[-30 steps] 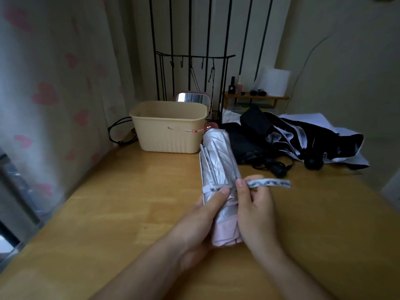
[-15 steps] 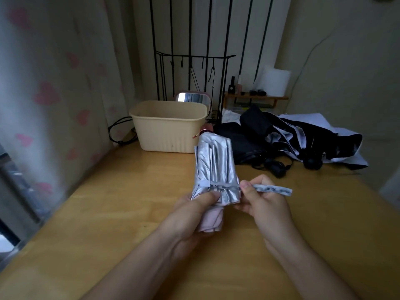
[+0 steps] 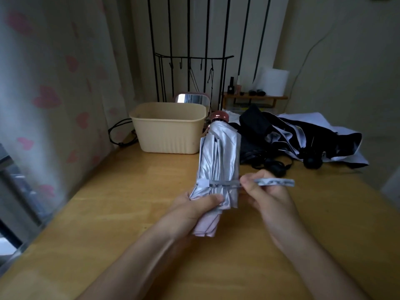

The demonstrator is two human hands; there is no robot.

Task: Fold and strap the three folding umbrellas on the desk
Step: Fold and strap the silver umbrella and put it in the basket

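A folded silver umbrella (image 3: 219, 161) with a pink lower part stands tilted above the wooden desk (image 3: 121, 208). My left hand (image 3: 194, 211) grips it near the bottom, thumb across the silver cloth. My right hand (image 3: 268, 195) pinches its patterned strap (image 3: 275, 182) and holds it out to the right, level across the canopy. Two unfolded umbrellas lie at the back right: a black one (image 3: 255, 135) and a black and white one (image 3: 320, 137).
A beige plastic tub (image 3: 168, 128) stands at the back of the desk with a small mirror (image 3: 191, 98) behind it. A black cable (image 3: 118, 135) lies at its left. A curtain with pink hearts hangs along the left edge. A small wooden shelf (image 3: 255, 98) sits behind.
The umbrella has been lifted and tilted more upright. My right hand has shifted to the right, drawing the strap out sideways across the canopy.
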